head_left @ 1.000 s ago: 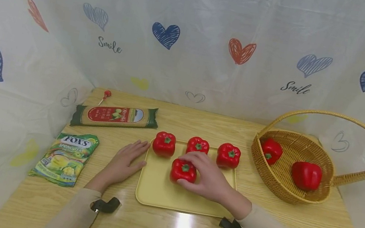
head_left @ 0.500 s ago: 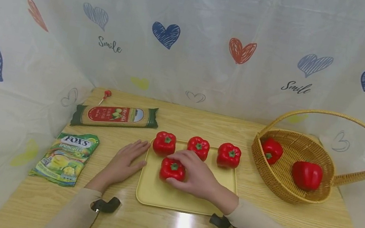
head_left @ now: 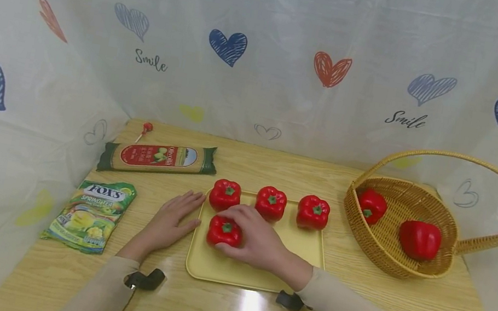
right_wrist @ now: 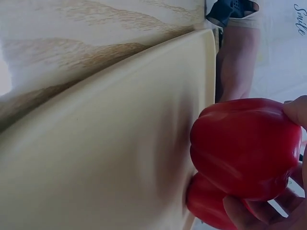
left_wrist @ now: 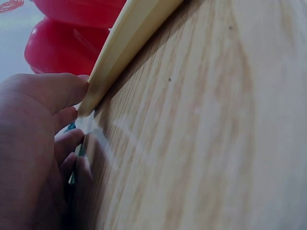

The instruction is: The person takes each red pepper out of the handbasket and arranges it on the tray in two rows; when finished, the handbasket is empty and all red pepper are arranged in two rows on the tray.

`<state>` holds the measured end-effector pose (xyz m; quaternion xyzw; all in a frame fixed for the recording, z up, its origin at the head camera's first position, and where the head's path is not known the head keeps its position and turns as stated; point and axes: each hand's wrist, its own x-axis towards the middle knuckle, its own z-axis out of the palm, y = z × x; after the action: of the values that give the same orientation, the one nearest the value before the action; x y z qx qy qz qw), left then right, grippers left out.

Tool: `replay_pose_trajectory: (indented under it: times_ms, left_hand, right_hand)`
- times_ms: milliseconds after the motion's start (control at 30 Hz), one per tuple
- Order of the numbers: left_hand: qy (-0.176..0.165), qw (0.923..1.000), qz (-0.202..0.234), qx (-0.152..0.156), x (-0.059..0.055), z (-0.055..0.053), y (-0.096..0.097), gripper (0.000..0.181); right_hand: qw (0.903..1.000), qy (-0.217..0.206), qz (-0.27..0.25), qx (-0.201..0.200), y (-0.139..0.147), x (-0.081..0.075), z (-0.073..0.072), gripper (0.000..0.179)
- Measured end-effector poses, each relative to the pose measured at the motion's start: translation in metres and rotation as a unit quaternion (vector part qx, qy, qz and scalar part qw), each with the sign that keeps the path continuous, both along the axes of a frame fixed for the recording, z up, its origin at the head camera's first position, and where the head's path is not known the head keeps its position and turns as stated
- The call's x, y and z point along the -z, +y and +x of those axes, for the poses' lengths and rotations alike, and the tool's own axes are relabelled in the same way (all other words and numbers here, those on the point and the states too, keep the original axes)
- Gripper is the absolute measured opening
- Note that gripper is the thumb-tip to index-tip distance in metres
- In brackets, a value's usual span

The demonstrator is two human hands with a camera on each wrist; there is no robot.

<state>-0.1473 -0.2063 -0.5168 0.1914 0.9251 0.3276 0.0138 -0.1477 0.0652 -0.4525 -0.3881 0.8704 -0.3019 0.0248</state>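
Observation:
My right hand [head_left: 259, 240] grips a red bell pepper [head_left: 218, 232] by its sides, over the left part of a yellow tray [head_left: 233, 274]. Whether the pepper touches the tray is hard to tell. In the right wrist view, the held pepper [right_wrist: 244, 148] partly covers another red one [right_wrist: 208, 203]. At the tray's left edge my left hand [head_left: 169, 225] rests with fingers extended; its thumb [left_wrist: 67, 88] touches the rim in the left wrist view. Along the tray's back edge sit a left pepper [head_left: 224, 196], a middle pepper [head_left: 270, 204] and a right pepper [head_left: 313, 213].
A wicker basket [head_left: 385, 260] with a tall handle stands at the right, holding two red peppers [head_left: 419, 240]. Left of the tray lie a green candy bag [head_left: 88, 216] and a long pasta pack [head_left: 158, 158]. Behind the pack is a red lollipop [head_left: 147, 127].
My right hand has moved left across the tray with the bell pepper, from below the middle back pepper to in front of the left one. The left hand has stayed in place.

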Motion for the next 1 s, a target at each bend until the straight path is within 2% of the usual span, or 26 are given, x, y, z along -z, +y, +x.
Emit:
replay_pose_trajectory:
  times_ms: [300, 667, 1000]
  left_hand:
    - [-0.002, 1.0000, -0.005, 0.000, 0.001, 0.000, 0.000, 0.063]
    - [-0.002, 1.0000, -0.008, -0.001, 0.001, 0.000, -0.001, 0.063]
    - [-0.007, 0.9999, -0.008, -0.001, -0.001, 0.000, 0.000, 0.063]
  right_hand:
    - [0.9999, 0.010, 0.003, 0.000, -0.007, 0.007, -0.001, 0.057]
    - [0.9997, 0.018, 0.019, 0.002, -0.013, 0.004, 0.000, 0.060]
    - [0.9991, 0.019, 0.030, 0.022, -0.015, 0.002, 0.003, 0.062]
